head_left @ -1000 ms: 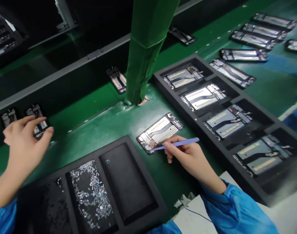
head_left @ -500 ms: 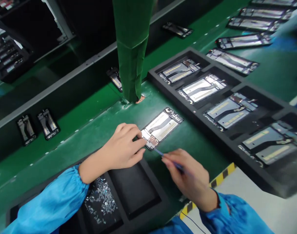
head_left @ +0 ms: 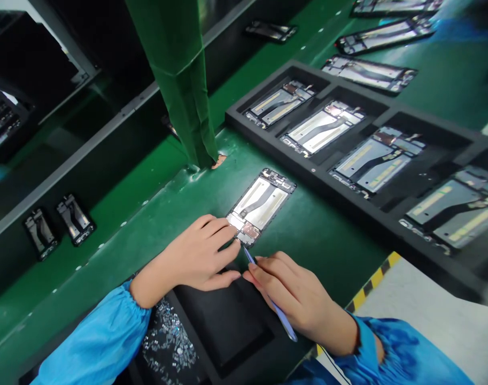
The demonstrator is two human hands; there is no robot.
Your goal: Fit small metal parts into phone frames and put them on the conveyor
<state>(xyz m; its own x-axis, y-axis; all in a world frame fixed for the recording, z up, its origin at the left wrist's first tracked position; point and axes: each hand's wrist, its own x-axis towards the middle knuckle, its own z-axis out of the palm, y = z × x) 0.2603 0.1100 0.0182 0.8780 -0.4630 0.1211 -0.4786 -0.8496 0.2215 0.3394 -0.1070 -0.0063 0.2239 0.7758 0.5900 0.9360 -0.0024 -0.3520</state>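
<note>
A bare phone frame [head_left: 262,204] with silver plates lies on the green belt in the middle. My left hand [head_left: 199,256] rests at its near end, fingers stretched flat and pressing its lower corner. My right hand [head_left: 295,297] pinches blue tweezers [head_left: 268,297], whose tip touches the near edge of the frame. Both hands hover over a black foam tray [head_left: 227,326] with an empty pocket and a pocket of several tiny silver parts [head_left: 167,342].
A long black tray [head_left: 319,171] on the right holds several phone frames. More frames [head_left: 368,72] lie on the belt beyond it. A green post [head_left: 179,80] stands behind the work spot. Two small black parts [head_left: 57,224] sit at the left. A yellow-black striped edge [head_left: 372,283] borders a white surface.
My left hand came from the far-left small parts to the near end of the phone frame. My right hand turned the tweezers, so the tip now points up at the frame's edge.
</note>
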